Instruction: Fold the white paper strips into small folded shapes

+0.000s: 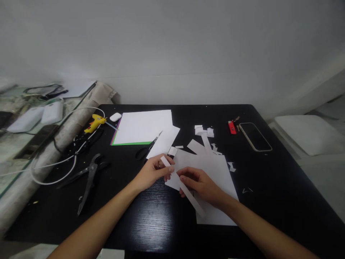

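Observation:
Between my two hands runs a narrow white paper strip (192,200), slanting from upper left to lower right. My left hand (159,168) is closed on its upper end, the thumb pressed against it. Just to the right, my right hand (198,183) pinches the strip near its middle. Under the hands lies a white paper sheet (221,172). A smaller piece of white paper (164,142) rests beyond my left hand, partly over dark-handled scissors (141,153). Small paper scraps (198,130) and a cut paper piece (206,142) lie behind the large sheet.
A paper stack (145,126) with green and purple edges lies at the back. On the left are a yellow glue gun (94,123), pliers-like cutters (91,171), a white cable (72,165) and a white earbud case (115,117). A red lighter (232,127) and phone (255,136) lie right.

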